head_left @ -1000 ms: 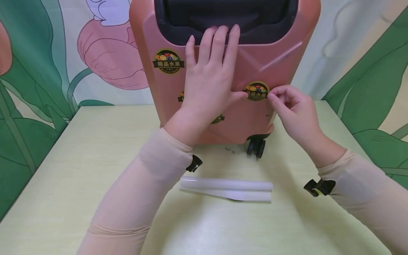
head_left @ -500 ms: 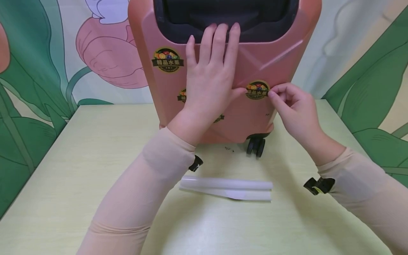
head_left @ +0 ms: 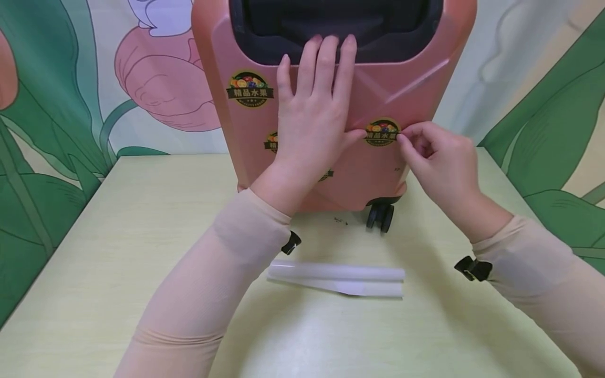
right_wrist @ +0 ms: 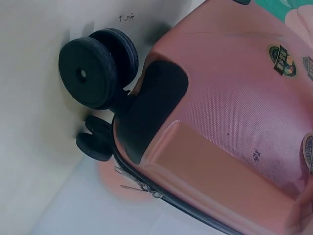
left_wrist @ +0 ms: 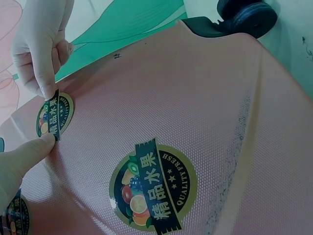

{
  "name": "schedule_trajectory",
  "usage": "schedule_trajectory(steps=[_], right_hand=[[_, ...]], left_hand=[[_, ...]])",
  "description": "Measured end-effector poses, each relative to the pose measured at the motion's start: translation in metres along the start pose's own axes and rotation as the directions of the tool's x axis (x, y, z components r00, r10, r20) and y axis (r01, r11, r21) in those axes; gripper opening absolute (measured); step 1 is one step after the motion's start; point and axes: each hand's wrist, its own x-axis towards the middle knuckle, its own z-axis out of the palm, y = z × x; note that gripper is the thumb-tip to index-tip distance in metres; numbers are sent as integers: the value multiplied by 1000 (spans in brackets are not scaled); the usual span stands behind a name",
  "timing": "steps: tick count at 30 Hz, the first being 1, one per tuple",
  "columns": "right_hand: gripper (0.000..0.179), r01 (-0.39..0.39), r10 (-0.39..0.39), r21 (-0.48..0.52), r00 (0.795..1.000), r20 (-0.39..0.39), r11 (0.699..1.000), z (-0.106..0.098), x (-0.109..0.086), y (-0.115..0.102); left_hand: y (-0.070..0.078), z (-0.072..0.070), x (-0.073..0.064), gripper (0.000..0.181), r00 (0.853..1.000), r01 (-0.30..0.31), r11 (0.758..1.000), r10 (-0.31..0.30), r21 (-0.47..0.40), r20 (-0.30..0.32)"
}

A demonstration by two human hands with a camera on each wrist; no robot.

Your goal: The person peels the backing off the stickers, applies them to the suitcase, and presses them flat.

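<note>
A pink hard-shell suitcase (head_left: 402,92) stands upright on the table, with several round fruit stickers on its face. My left hand (head_left: 313,115) lies flat against the shell, its longer fingertips over the black recessed panel (head_left: 397,47). Its thumb touches the left end of the right-hand fruit sticker (head_left: 382,132). At that sticker's other end, my right hand (head_left: 439,157) pinches the banner tip between thumb and index finger. The left wrist view shows this sticker (left_wrist: 62,115) lying along the shell between both hands. Another sticker (left_wrist: 151,188) sits below the left palm.
A curled white sheet (head_left: 335,278) lies on the table (head_left: 142,252) in front of the suitcase. Black caster wheels (right_wrist: 88,71) show at the suitcase's bottom corner, near a zipper (right_wrist: 142,186). A leaf-patterned cloth (head_left: 47,131) hangs behind.
The right hand has shifted very slightly at the sticker's edge, its wrist turning a little. The left hand and the suitcase stay almost in place.
</note>
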Motion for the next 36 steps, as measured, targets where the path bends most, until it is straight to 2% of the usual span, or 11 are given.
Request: schedule_trajectory(steps=[4,7,9,11,13,15,17,19,24,29,36], right_hand=[[15,28,-30,-56,999,-26,998,0,-2,5],[17,193,-198,-96,979,-43,976,4,-8,10],[21,381,-387,-116,921,-37,917,11,-15,13],[29,554,-561,-155,828,-4,818,20,-23,14],[34,652,-656,-196,753,56,732,29,-30,14],[40,693,-685,-249,716,131,677,37,-35,15],[45,695,-670,-296,716,199,655,43,-39,16],[48,679,-641,-326,732,232,658,48,-40,18],[49,636,-606,-371,767,211,676,54,-36,22],[49,626,-608,-378,773,183,682,53,-33,23],[52,608,-576,-387,790,208,693,47,-34,27]], left_hand=[[0,1,0,106,1000,3,1000,-3,-2,-5],[1,0,0,105,1000,6,1000,-6,-3,-3],[1,0,0,105,1000,9,1000,-9,-2,1],[1,0,0,104,1000,12,1000,-12,-4,9],[1,-1,0,103,1000,14,1000,-14,0,20],[1,-1,0,102,1000,14,1000,-14,-2,27],[1,-1,0,102,999,11,1000,-11,2,34],[0,-1,0,102,999,6,1000,-6,-4,35],[-1,0,0,101,1000,-7,1000,7,-22,23],[-3,0,0,102,1000,-14,1000,14,-12,14],[-3,1,0,102,1000,-17,1000,17,-8,6]])
